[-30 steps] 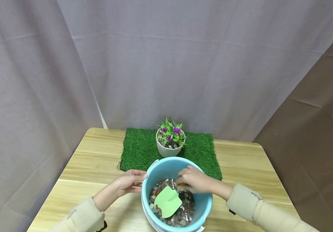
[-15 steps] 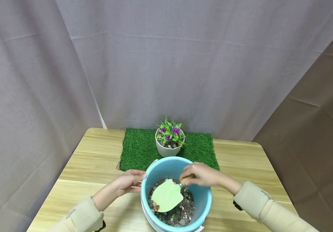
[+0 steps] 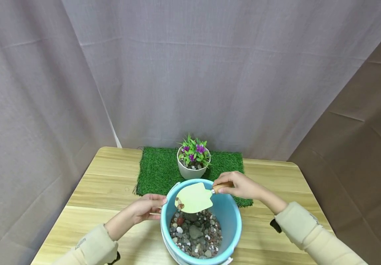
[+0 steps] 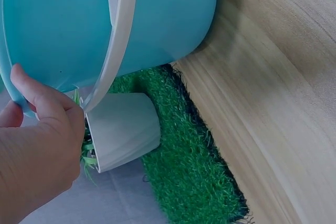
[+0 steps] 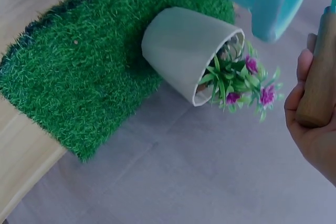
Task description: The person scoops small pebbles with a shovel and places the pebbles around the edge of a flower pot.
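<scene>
A light blue bucket [image 3: 229,221] with mixed pebbles [image 3: 207,235] at its bottom stands at the table's front. My left hand [image 3: 144,209] pinches its left rim between thumb and fingers, as the left wrist view also shows on the bucket [image 4: 168,19]. My right hand [image 3: 241,187] grips the wooden handle [image 5: 319,77] of a pale green garden trowel [image 3: 195,198]. The trowel's blade is over the bucket's opening, near the far rim, its tip pointing left. A few brown pebbles [image 3: 179,204] lie at the blade's tip.
Behind the bucket, a white pot [image 3: 192,173] with green leaves and purple flowers stands on a green artificial grass mat [image 3: 158,165]. The wooden table [image 3: 111,184] extends to both sides. Grey cloth [image 3: 190,73] hangs behind it.
My right hand has raised the trowel from among the pebbles to near the bucket's far rim, moving up and right. My left hand has stayed at the rim.
</scene>
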Tool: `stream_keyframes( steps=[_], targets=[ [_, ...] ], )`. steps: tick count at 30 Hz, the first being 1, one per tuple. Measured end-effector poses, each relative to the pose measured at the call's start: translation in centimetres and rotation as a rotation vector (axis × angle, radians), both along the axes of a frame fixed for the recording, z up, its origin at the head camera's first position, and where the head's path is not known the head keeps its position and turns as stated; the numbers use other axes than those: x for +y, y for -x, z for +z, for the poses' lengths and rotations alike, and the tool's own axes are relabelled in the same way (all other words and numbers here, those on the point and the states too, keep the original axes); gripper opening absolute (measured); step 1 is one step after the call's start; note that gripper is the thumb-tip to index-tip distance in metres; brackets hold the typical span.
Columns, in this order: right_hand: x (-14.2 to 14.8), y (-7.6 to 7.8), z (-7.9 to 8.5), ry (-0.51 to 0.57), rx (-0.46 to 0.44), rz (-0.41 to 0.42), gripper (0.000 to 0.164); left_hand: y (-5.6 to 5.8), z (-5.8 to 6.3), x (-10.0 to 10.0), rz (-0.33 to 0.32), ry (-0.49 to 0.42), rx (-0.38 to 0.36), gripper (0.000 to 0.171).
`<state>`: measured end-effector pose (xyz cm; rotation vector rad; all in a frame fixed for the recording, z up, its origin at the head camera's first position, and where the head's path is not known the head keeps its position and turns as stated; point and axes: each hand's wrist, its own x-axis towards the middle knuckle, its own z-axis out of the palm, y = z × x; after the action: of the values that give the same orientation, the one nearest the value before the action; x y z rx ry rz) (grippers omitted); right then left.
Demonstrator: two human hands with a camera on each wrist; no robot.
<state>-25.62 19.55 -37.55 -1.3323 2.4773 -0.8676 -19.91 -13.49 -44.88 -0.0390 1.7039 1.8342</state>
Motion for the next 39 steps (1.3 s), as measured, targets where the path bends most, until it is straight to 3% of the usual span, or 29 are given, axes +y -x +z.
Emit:
stream_keyframes(
  steps=[7,20,31,39],
  targets=[
    [-0.1,0.7,0.2,-0.004,-0.027,-0.163,0.021,0.1,-0.4,-0.1,-0.007,-0.012,0.005,0.039],
    [-2.1,2.5,-1.7,0.004,-0.034,-0.419,0.021,0.0,-0.3,-0.1,-0.003,-0.014,0.014,0.043],
    [-2.6,4.2,-3.5,-0.008,-0.098,-0.481,0.02,0.0,-0.4,-0.1,-0.004,-0.013,0.019,0.044],
    [-3.0,4.3,-4.8,-0.027,-0.147,-0.539,0.02,0.1,-0.5,-0.1,-0.014,-0.022,0.017,0.043]
  ],
)
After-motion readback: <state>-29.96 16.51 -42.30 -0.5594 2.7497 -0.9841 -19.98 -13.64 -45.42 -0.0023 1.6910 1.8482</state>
